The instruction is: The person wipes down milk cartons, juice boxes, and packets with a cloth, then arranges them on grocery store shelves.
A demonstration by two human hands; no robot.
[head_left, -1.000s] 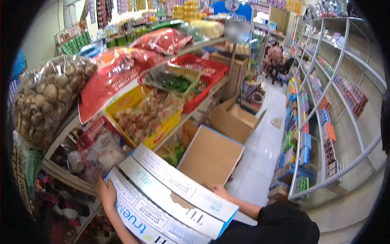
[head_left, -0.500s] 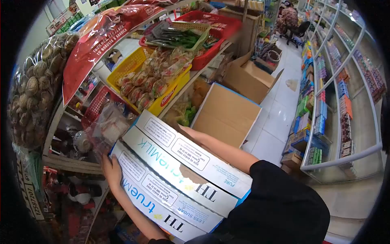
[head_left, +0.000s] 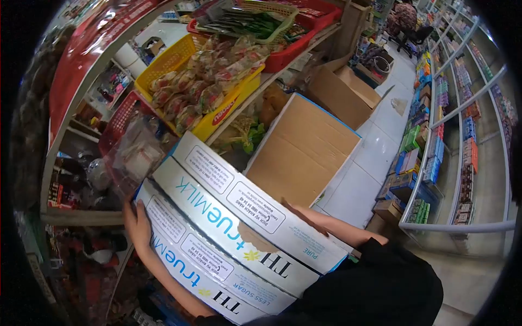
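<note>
"Where are the cartons?"
"Lower centre of the frame: a white cardboard carton marked PURE, its long printed side up against a white cardboard carton marked LESS SUGAR. The lettering lies tilted, and a torn brown patch shows near the middle."

"And the left hand?"
"At the lower left, its fingers grasping the end corner of the LESS SUGAR one."

"The right hand?"
"Right of centre, at the far edge of the PURE one. That edge hides the fingers, so I can't tell whether they grip."

"What's around them?"
"Just beyond, a flat brown cardboard panel with blue edging. Above left, a yellow plastic basket of wrapped packets. A person is at the upper right, by a black chair."
</note>
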